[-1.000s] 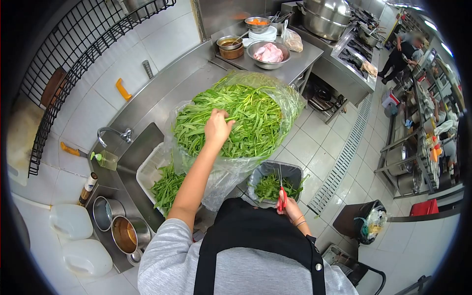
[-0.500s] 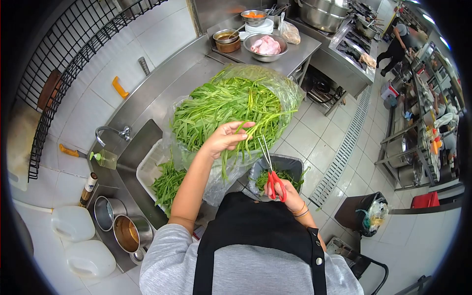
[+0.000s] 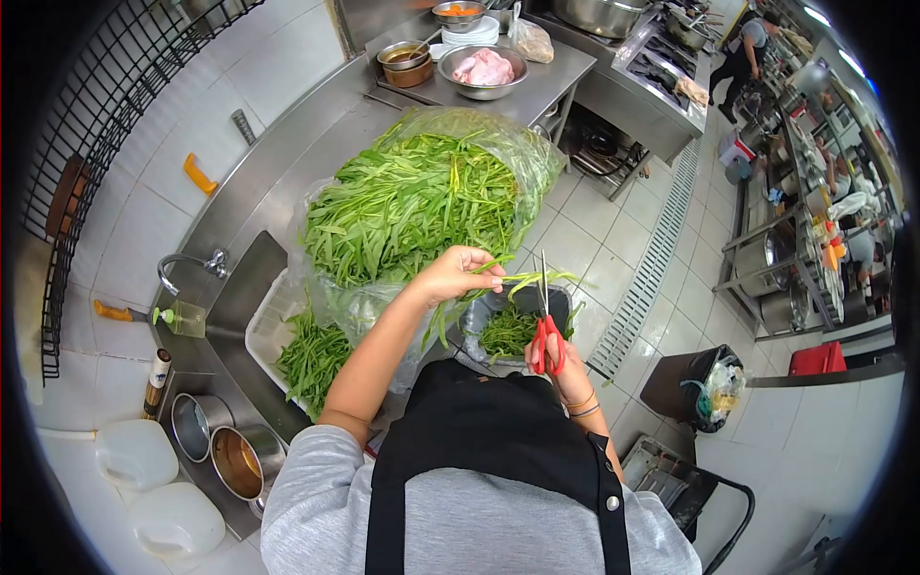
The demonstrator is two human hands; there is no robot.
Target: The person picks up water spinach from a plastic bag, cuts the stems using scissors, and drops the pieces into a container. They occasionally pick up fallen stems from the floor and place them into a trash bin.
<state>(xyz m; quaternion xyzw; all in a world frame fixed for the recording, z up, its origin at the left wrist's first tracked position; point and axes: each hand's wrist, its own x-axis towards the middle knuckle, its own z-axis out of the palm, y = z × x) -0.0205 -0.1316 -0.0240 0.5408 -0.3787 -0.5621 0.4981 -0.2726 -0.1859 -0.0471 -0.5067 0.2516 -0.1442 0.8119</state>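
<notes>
My left hand (image 3: 458, 275) is closed around a small bunch of long green stems (image 3: 525, 279), probably leafy water greens, whose ends point right. Red-handled scissors (image 3: 547, 345) are in my right hand (image 3: 571, 372), blades upward and crossing the stems. Beneath them, a lined bin (image 3: 559, 296) holds cut green pieces (image 3: 508, 332). Behind my left hand a large clear plastic bag (image 3: 537, 172) bulges with leafy greens (image 3: 412, 206). To the left, more greens (image 3: 311, 353) lie in a white tub (image 3: 261, 335) at the sink, partly hidden by my left forearm.
A faucet (image 3: 192, 264) and soap bottle (image 3: 182, 319) stand by the sink at left, near metal pots (image 3: 240, 460). A bowl of raw meat (image 3: 484, 72) is on the back counter. A black-bagged trash bin (image 3: 685, 388) stands right; a person (image 3: 747, 57) is far off.
My left hand and the stems have come lower, into line with the scissor blades. The scissors have turned more upright and shifted right. The whole view has moved slightly.
</notes>
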